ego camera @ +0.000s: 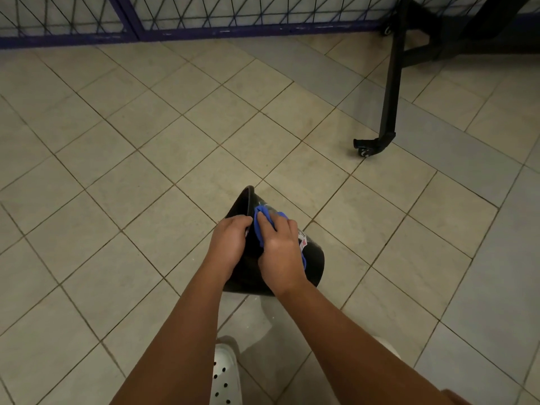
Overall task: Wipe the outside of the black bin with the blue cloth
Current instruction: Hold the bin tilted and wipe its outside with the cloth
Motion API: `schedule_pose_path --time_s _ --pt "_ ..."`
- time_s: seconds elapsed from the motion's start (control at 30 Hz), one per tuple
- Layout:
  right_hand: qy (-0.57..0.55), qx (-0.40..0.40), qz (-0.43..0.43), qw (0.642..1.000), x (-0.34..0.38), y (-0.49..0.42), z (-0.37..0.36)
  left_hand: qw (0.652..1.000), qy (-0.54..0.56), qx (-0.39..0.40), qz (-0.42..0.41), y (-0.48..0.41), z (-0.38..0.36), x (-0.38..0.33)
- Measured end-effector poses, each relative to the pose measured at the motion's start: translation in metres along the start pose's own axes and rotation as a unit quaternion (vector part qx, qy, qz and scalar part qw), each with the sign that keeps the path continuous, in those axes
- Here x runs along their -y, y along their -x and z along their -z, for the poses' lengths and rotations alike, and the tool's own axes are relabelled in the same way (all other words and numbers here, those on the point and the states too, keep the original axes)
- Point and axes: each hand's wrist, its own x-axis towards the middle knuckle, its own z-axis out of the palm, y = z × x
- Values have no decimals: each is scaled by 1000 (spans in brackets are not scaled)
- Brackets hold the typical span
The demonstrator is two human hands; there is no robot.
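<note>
White shoe (225, 372) stands on the near side of the tilted black bin (314, 266). Left hand (230, 244) grips the bin's rim, apparently; right hand (280, 252) holds the blue cloth (261, 219) bunched against its outer wall. Risk: wiping pressure may twist the bin from the left grip.

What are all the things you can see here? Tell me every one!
black bin: one, black, tilted, middle
blue cloth: one, blue, on the bin's outside
sticker: one, white and red, bin's side
tiled floor: one, beige, all around
mesh fence: one, blue-framed, top edge
wheeled stand: one, black, upper right
shoe: one, white, bottom edge
left hand: one, grips the bin's rim
right hand: one, holds the cloth
</note>
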Motion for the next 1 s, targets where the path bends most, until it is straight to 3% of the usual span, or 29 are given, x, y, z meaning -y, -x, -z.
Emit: schedule_pose_path --time_s 0.13,0.23,0.4,0.5,0.6,0.7,0.8,0.9,1.0 --pt "-61 5 43 997 -9 23 -3 991 25 19 131 -5 -3 -2" --pt "-108 25 87 990 -18 36 -1 984 24 19 177 -11 -7 0" --pt "-116 98 152 977 -28 40 15 980 -16 -12 196 -13 -1 5" --pt "-162 126 114 972 -33 38 24 979 32 -16 202 -13 3 4" --pt "-204 104 103 968 -37 46 22 978 43 -18 205 -13 0 4" --pt "-115 66 156 979 -49 54 13 980 43 -24 193 -13 -5 2" --pt "-47 48 155 986 -54 55 6 984 28 -32 171 -10 -7 1" --pt "-115 54 149 981 -42 54 -4 986 31 -31 162 -9 -7 4" --pt "-113 25 151 982 -34 48 -11 988 37 -41 143 -8 -5 4"
